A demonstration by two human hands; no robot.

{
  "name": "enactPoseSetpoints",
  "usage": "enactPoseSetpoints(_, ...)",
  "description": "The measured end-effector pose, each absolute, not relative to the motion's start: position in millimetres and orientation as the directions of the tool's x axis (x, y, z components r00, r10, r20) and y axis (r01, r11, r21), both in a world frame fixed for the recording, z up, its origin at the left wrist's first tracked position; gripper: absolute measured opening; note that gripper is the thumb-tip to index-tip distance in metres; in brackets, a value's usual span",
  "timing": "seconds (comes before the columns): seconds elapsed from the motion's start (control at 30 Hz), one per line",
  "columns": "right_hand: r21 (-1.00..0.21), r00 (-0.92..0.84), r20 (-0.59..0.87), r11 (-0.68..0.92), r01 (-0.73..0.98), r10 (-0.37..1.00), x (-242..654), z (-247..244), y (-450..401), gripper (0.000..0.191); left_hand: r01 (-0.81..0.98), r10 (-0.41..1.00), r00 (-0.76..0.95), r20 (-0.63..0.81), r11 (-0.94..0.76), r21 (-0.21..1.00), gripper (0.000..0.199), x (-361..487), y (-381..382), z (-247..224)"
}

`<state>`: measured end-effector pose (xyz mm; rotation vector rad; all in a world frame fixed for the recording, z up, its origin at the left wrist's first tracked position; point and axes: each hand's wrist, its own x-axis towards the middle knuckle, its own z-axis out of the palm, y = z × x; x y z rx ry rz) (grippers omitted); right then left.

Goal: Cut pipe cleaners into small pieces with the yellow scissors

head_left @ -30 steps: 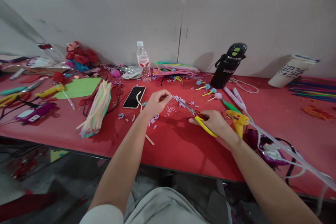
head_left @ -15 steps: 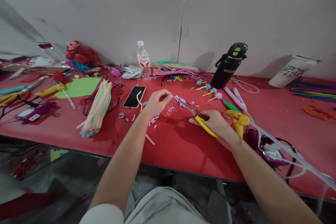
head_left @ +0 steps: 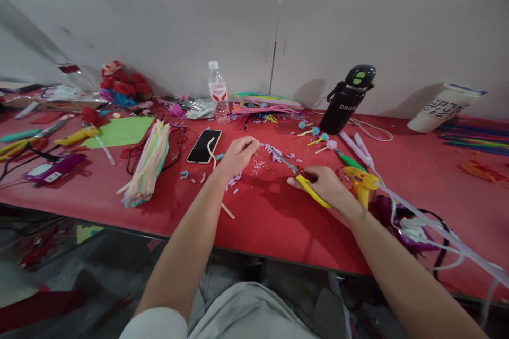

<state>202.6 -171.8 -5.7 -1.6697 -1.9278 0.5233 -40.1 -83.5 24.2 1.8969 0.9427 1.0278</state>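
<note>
My right hand (head_left: 324, 185) grips a pair of scissors (head_left: 308, 189) by its yellow and red handles, blades pointing up and left. Close to the blade tips, my left hand (head_left: 240, 154) is closed in a pinch on a tiny lilac piece (head_left: 261, 144), which looks like a bit of pipe cleaner. Cut lilac pieces (head_left: 274, 154) lie under and beyond the blades, with fine lilac clippings (head_left: 259, 168) between my hands. A cream pipe cleaner (head_left: 227, 211) passes beneath my left forearm.
A phone (head_left: 204, 146) and a bundle of pale pipe cleaners (head_left: 146, 167) lie to the left. Behind stand a plastic bottle (head_left: 218, 92) and a black flask (head_left: 347, 100). At right are a yellow glue gun (head_left: 361, 183), small flower-like pieces (head_left: 318, 137) and a tilted white cup (head_left: 439, 108).
My left hand has shifted very slightly left, its fingertips drawing a little away from the scissor tips. My right hand and the scissors have hardly moved.
</note>
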Motion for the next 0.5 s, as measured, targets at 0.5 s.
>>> enactPoseSetpoints(0.5,-0.622,-0.111,0.109,0.155,0.768,0.988,204.2,-8.3,-170.5,0.058,0.297,0.858,0.413,0.305,-0.443,0.846,0.03,-37.0,-87.5,27.1)
